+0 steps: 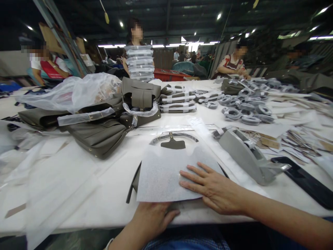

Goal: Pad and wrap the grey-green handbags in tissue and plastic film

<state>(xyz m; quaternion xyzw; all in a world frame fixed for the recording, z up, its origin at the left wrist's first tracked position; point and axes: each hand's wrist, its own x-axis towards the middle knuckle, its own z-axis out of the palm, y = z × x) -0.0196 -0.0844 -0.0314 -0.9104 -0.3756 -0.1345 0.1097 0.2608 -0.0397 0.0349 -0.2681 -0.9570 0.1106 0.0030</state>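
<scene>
A dark olive handbag lies flat in front of me, its plastic-wrapped handle (153,140) and closure tab (173,144) showing at the far end. Over its body is spread a white sheet of tissue-like paper (161,173). My right hand (208,187) rests palm down on the sheet's right side, fingers stretched out and apart. The near edge of the sheet covers most of the fingers of my left hand (153,215); only its back and thumb show, so I cannot make out what those fingers touch.
Olive handbags (101,135) are piled at the left under clear plastic. Right of the bag stand a grey tape dispenser (241,152) and a black phone (304,180). Wrapped coiled straps (244,107) lie farther back. Co-workers (232,64) are across the table.
</scene>
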